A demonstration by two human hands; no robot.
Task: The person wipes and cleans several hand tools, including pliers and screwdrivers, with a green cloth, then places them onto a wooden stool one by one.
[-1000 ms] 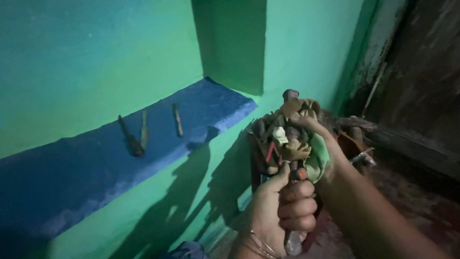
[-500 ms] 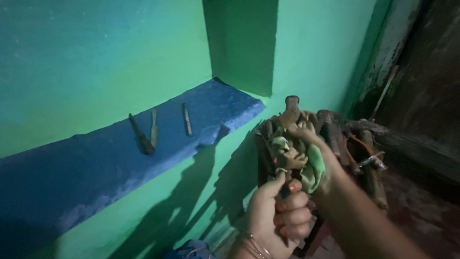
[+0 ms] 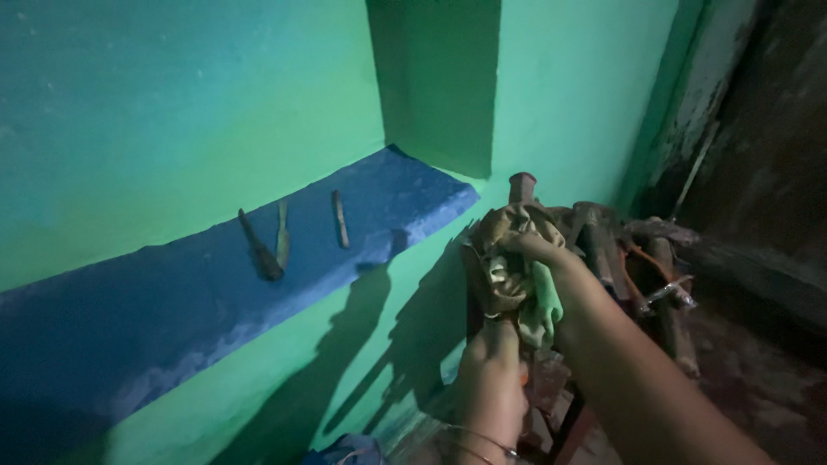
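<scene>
Both hands busy at a wad of grimy rags (image 3: 508, 267) heaped on top of a cluttered stand (image 3: 603, 258) by the green wall: right hand (image 3: 538, 250) closed over the top of the wad, seemingly to pin it in place, left hand (image 3: 493, 362) clamped on its lower end from beneath. No container in sight. Three slim tools (image 3: 280, 237) loose near the middle of the blue ledge (image 3: 172, 319), well apart from the hands.

A crumpled bundle of rags (image 3: 508, 267), brownish with a pale green piece hanging at its four o'clock side, sits bunched on top of a dim, cluttered stand by the green wall.
</scene>
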